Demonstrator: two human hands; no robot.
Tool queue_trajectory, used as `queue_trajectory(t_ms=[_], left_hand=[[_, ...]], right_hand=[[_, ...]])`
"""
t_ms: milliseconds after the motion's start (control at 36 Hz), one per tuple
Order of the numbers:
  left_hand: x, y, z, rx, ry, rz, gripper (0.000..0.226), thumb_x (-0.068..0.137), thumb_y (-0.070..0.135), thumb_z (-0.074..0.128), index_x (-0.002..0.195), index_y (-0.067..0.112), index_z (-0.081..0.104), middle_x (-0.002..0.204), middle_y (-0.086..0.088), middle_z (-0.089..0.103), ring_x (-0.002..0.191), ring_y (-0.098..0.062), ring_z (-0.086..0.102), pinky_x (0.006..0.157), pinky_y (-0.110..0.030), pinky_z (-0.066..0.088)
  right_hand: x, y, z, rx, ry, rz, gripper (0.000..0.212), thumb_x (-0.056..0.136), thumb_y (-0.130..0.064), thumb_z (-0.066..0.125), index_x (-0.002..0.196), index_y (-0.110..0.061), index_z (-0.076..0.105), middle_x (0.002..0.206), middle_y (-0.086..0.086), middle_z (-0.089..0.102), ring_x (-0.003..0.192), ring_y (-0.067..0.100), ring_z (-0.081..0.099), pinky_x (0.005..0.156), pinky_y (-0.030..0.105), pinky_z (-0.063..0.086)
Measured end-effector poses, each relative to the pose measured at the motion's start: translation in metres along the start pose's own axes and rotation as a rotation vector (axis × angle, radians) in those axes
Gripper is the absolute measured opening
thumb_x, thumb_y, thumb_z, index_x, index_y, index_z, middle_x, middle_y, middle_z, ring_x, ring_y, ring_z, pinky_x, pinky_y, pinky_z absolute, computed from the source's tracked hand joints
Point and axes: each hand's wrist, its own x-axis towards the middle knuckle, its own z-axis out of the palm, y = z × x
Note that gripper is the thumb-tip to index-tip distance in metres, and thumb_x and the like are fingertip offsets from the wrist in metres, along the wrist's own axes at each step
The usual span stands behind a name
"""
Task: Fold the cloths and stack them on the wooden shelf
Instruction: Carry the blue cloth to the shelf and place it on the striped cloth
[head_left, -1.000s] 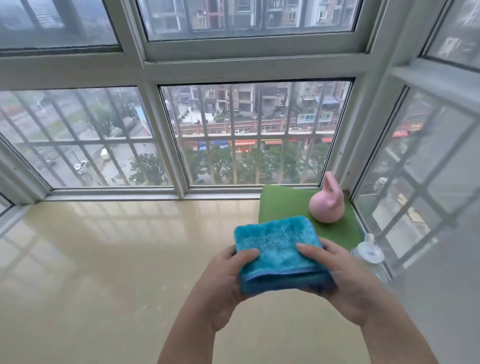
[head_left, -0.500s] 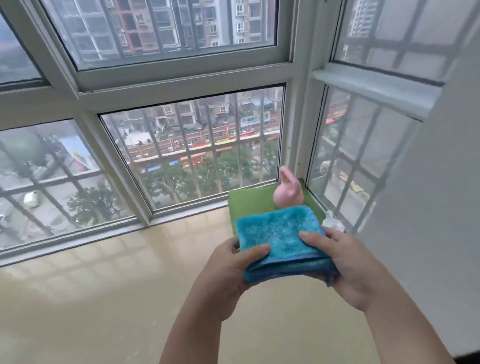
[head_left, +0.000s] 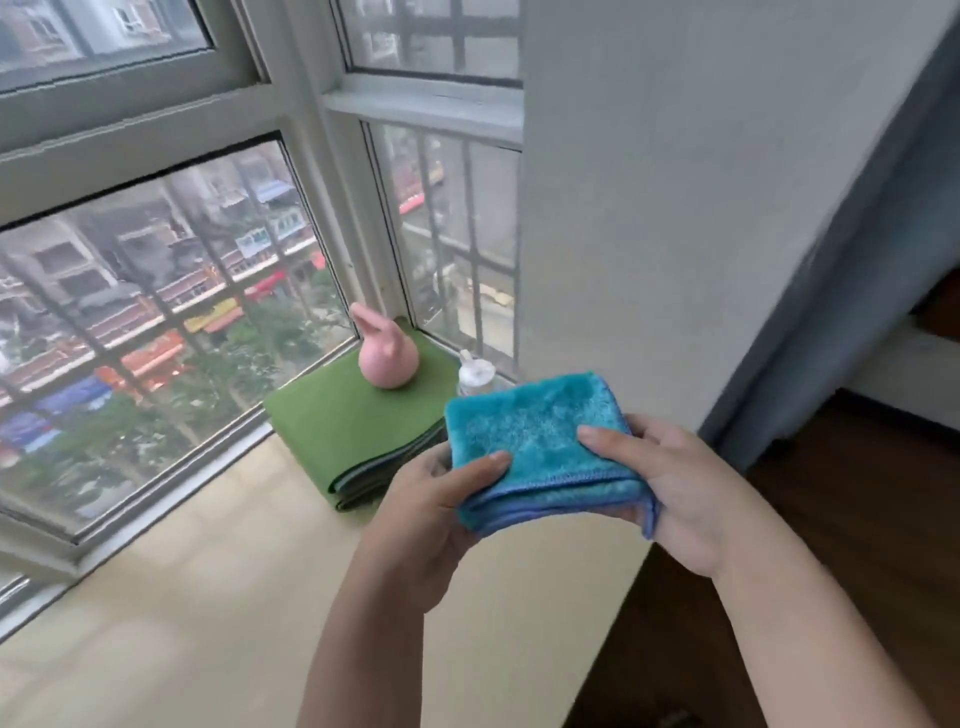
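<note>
Glossy sill (head_left: 156, 597); plush folded cloth (head_left: 535, 441)

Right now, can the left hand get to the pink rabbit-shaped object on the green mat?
Probably not yet. The left hand is busy gripping the folded blue cloth together with the right hand. The path to the pink rabbit-shaped object on the green mat looks unobstructed otherwise.

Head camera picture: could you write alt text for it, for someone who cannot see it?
Two bare hands, the left hand and the right hand, hold a folded blue cloth between them above a pale window ledge. Behind it, in the window corner, a pink rabbit-shaped ornament sits on a folded green cloth, with a white-capped bottle beside it.
</note>
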Motion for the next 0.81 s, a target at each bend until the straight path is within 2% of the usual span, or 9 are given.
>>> queue_trajectory(t_ms=[83, 278, 528, 639, 806], left_hand=[[0.011, -0.007, 0.027, 0.022, -0.073, -0.033, 0.044, 0.067, 0.009, 0.062, 0.11, -0.003, 0.059, 0.103, -0.018, 0.07, 0.082, -0.024, 0.07, 0.072, -0.03, 0.058], [0.035, -0.029, 0.095, 0.087, -0.18, -0.09, 0.043, 0.067, 0.01, 0.063, 0.109, -0.003, 0.06, 0.101, -0.017, 0.07, 0.081, -0.023, 0.07, 0.068, -0.028, 0.058], [0.069, -0.084, 0.219, 0.215, -0.263, -0.164, 0.047, 0.067, 0.014, 0.063, 0.11, -0.005, 0.06, 0.106, -0.019, 0.068, 0.088, -0.026, 0.067, 0.079, -0.031, 0.056], [0.082, -0.11, 0.283, 0.214, -0.306, -0.184, 0.036, 0.068, 0.008, 0.06, 0.101, -0.005, 0.062, 0.091, -0.015, 0.072, 0.071, -0.02, 0.069, 0.061, -0.027, 0.058], [0.107, -0.146, 0.356, 0.307, -0.367, -0.231, 0.043, 0.065, 0.015, 0.066, 0.105, 0.0, 0.063, 0.102, -0.014, 0.071, 0.087, -0.023, 0.068, 0.08, -0.033, 0.055]], right_hand=[[-0.015, -0.008, -0.025, 0.028, 0.079, -0.024, 0.026, 0.084, -0.01, 0.061, 0.108, 0.0, 0.06, 0.097, 0.017, 0.071, 0.078, 0.024, 0.07, 0.064, 0.031, 0.059], [-0.044, -0.029, -0.087, 0.105, 0.23, -0.085, 0.014, 0.084, -0.007, 0.06, 0.098, -0.004, 0.061, 0.081, 0.009, 0.073, 0.067, 0.019, 0.07, 0.056, 0.028, 0.059], [-0.087, -0.051, -0.212, 0.193, 0.355, -0.158, 0.018, 0.084, -0.009, 0.06, 0.101, -0.004, 0.063, 0.086, 0.009, 0.073, 0.073, 0.019, 0.071, 0.055, 0.025, 0.057], [-0.107, -0.061, -0.274, 0.205, 0.443, -0.193, 0.018, 0.083, -0.01, 0.061, 0.1, -0.005, 0.064, 0.089, 0.01, 0.073, 0.076, 0.02, 0.071, 0.063, 0.027, 0.059], [-0.131, -0.077, -0.352, 0.258, 0.518, -0.216, 0.023, 0.081, -0.009, 0.062, 0.104, -0.005, 0.064, 0.097, 0.011, 0.072, 0.085, 0.023, 0.07, 0.072, 0.031, 0.058]])
